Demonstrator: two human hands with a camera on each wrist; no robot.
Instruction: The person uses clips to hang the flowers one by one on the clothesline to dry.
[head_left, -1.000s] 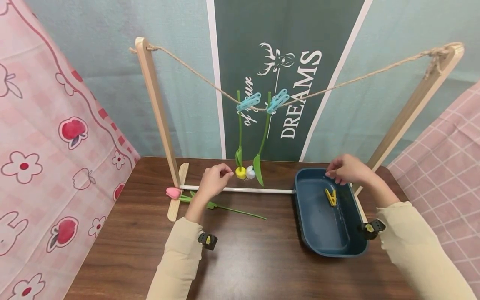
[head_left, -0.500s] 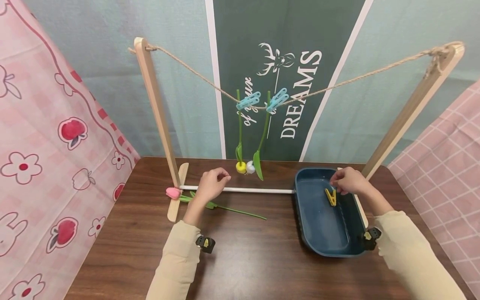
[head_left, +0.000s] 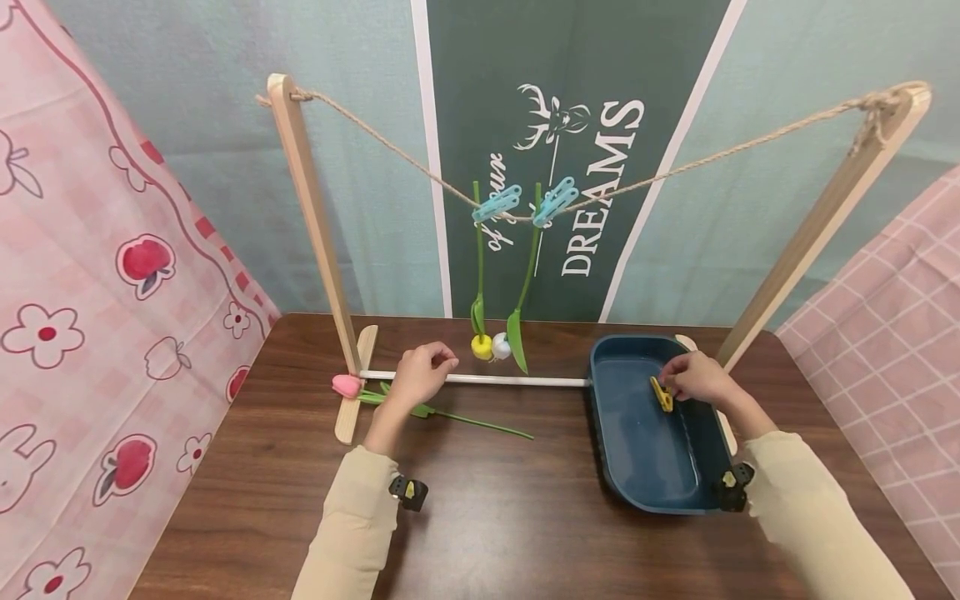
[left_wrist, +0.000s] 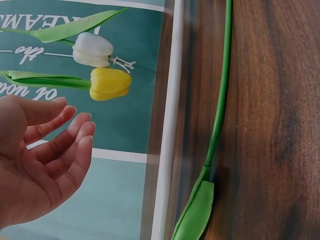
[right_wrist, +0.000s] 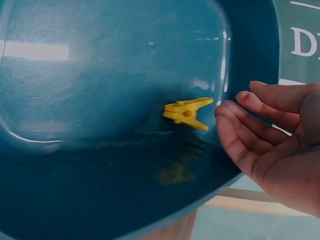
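My right hand [head_left: 697,377] is over the blue basin, its fingers loosely bent beside a yellow clothespin [right_wrist: 187,113]. In the right wrist view a small gap separates fingertips and clothespin. Loosely curled and holding nothing, my left hand [head_left: 422,375] hovers above the pink tulip's green stem [head_left: 480,422]. That tulip's pink head [head_left: 347,386] lies at the stand's left foot. A yellow tulip [left_wrist: 111,84] and a white tulip [left_wrist: 93,49] hang head down near my left hand. Two blue clothespins [head_left: 498,203] hold their stems on the rope [head_left: 390,148].
Wooden posts, left [head_left: 313,225] and right [head_left: 825,225], carry the sagging rope. A white rod [head_left: 517,381] runs low between the stand's feet. The blue basin [head_left: 637,496] stands on the brown table [head_left: 510,517] at the right, in front of the right post.
My right hand has come down and nearer, from the basin's far right corner to the yellow clothespin. My left hand has drawn back slightly from the hanging tulips.
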